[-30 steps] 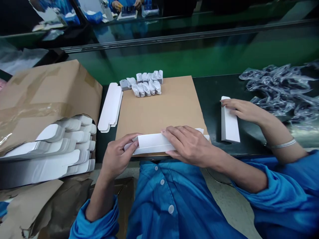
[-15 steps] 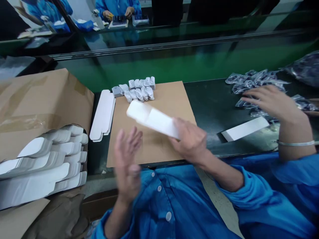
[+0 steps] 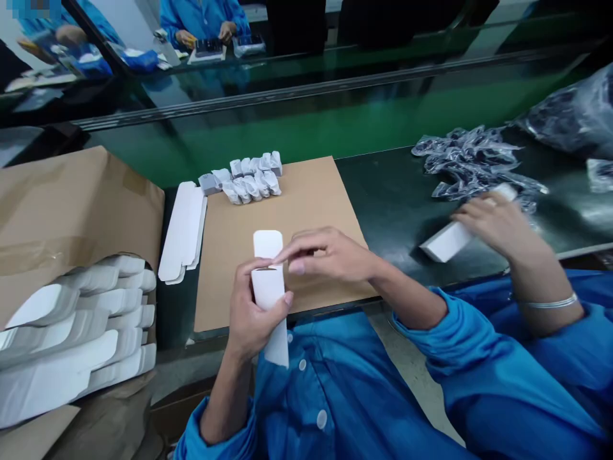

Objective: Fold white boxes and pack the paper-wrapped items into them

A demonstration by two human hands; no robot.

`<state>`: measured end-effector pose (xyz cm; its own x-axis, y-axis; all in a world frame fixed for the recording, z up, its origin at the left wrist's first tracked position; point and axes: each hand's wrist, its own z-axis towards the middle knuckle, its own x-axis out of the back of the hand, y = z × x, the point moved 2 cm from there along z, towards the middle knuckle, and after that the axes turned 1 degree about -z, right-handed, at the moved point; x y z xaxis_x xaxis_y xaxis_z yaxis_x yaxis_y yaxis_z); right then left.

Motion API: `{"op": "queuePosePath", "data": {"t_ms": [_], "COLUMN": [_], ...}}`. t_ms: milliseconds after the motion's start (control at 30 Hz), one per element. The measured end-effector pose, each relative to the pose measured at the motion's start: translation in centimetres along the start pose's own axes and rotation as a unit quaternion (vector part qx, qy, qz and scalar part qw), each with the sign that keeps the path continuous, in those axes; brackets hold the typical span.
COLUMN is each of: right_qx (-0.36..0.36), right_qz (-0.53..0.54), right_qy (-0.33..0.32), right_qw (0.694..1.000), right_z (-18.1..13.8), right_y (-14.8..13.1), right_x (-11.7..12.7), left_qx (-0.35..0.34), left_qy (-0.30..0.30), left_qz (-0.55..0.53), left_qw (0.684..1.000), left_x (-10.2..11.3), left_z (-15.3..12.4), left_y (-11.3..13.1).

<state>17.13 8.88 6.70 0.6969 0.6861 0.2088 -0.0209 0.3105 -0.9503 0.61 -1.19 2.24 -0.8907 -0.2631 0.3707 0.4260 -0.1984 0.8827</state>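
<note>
Along dark table [image 3: 387, 211], over near edge of cardboard sheet [image 3: 306, 211]: gripping white carton [image 3: 269, 291] endwise.
Clasped in curled left hand [image 3: 249, 319], with long axis pointing toward the sheet, flap [image 3: 268, 240] foremost; closest to that flap, right hand [image 3: 332, 255], with fingers loosely extended, seemingly gripping nothing.

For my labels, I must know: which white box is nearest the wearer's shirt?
The white box gripped by the left hand, its lower end before the shirt; the co-worker's box is farther right, flat cartons left.
</note>
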Motion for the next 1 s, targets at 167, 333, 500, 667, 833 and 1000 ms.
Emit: {"op": "queuePosePath", "data": {"t_ms": [167, 333, 500, 667, 833, 1000], "right_qx": [-0.124, -0.137, -0.111, -0.091, -0.080, -0.100], "right_qz": [0.195, 0.215, 0.221, 0.171, 0.164, 0.192], "right_qy": [0.097, 0.039, 0.060, 0.074, 0.086, 0.129], "right_qw": [0.968, 0.966, 0.967, 0.978, 0.979, 0.968], "right_z": [1.2, 0.7, -0.1, -0.3, -0.5, -0.7], "right_y": [2.1, 1.3, 1.0, 1.1, 0.9, 1.0], "right_x": [0.4, -0.8, -1.5, -2.0, -2.7, -2.9], "left_qx": [0.032, -0.041, -0.060, -0.031, -0.032, -0.030], "left_qy": [-0.073, -0.053, -0.062, 0.014, 0.017, -0.022], "left_qz": [0.042, 0.131, 0.145, 0.065, 0.114, 0.159], "left_qw": [0.996, 0.989, 0.986, 0.997, 0.993, 0.987], "left_x": [0.0, -0.2, -0.5, -1.3, -1.2, -0.8], "left_z": [-0.4, 0.2, 0.4, -0.3, -0.6, 0.0], "left_y": [-0.2, 1.0, 1.1, 0.6, 0.8, 1.3]}}
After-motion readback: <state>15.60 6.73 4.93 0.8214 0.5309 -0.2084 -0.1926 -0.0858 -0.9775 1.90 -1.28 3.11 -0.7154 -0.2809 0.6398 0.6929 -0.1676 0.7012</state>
